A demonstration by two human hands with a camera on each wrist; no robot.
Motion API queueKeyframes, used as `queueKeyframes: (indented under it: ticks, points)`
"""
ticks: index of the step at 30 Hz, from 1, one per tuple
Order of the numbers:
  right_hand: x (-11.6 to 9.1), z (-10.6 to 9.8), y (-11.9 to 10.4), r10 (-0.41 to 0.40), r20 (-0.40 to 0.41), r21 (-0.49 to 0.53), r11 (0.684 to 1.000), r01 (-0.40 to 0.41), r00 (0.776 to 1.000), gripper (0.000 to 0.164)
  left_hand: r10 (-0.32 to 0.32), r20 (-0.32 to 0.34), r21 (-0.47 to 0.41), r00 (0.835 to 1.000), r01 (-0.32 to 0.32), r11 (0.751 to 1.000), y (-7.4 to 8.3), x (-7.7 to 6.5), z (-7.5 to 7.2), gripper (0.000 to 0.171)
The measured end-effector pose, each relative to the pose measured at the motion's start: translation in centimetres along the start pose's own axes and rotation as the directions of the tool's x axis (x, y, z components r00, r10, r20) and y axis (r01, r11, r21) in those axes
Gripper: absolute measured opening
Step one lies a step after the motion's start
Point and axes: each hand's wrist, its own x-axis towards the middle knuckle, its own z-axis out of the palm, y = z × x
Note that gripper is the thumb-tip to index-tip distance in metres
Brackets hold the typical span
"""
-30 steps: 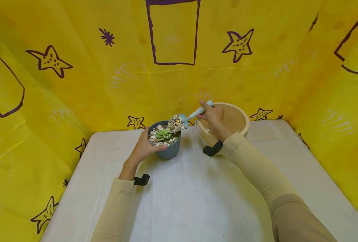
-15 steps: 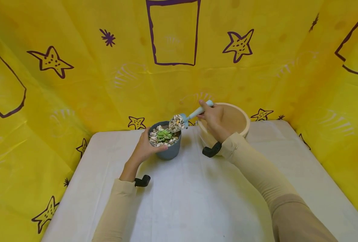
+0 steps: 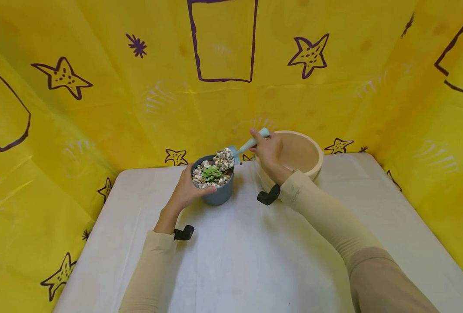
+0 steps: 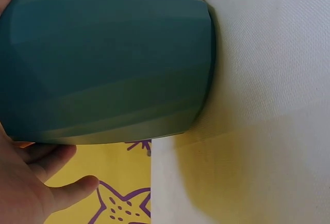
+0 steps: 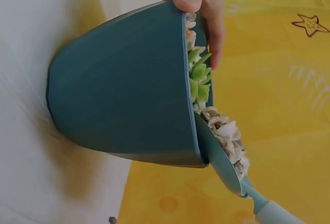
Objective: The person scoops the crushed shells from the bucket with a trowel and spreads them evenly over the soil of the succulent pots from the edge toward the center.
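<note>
My left hand (image 3: 188, 187) grips a blue-grey plant pot (image 3: 218, 194) on its left side, with the thumb on the near rim. In the pot sits a green succulent (image 3: 212, 173) among pale gravel and shell bits. My right hand (image 3: 268, 152) holds a small light-blue shovel (image 3: 248, 144) by its handle. Its scoop carries a heap of gravel (image 3: 224, 159) and leans over the pot's back right rim. From the right wrist view, the scoop's tip reaches inside the rim beside the succulent (image 5: 199, 79). The pot's wall (image 4: 103, 64) fills much of the left wrist view.
A cream round bowl (image 3: 303, 152) stands right of the pot, partly behind my right hand and wrist. A white cloth covers the table (image 3: 231, 261). Yellow patterned sheeting (image 3: 223, 108) rises behind and at both sides. A small dark bit (image 5: 112, 220) lies on the table.
The shovel first shifts slightly right, then comes left and lower over the pot, my right hand moving with it. My left hand and the pot stay in place.
</note>
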Motion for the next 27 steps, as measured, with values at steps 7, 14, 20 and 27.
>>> queueKeyframes:
  ticks: [7,14,20,27]
  points:
    - [-0.14,0.04,0.16,-0.036,0.024,0.011,0.999,0.035,0.999,0.029,-0.001,-0.004,0.001,1.0,0.001,1.0,0.05,0.05,-0.11,0.124]
    - [-0.05,-0.08,0.28,-0.048,0.027,0.026,0.999,0.047,0.998,0.027,-0.005,0.0,-0.001,1.0,0.005,1.0,-0.02,0.01,0.0,0.125]
    - [-0.09,-0.16,0.32,-0.057,0.026,0.025,0.998,0.056,0.998,0.028,-0.002,-0.002,-0.006,1.0,0.002,1.0,0.04,-0.07,0.13,0.124]
    - [-0.26,0.45,0.19,-0.061,0.017,0.05,0.997,0.06,0.998,0.026,0.0,-0.005,0.005,1.0,0.0,1.0,0.15,-0.11,-0.05,0.124]
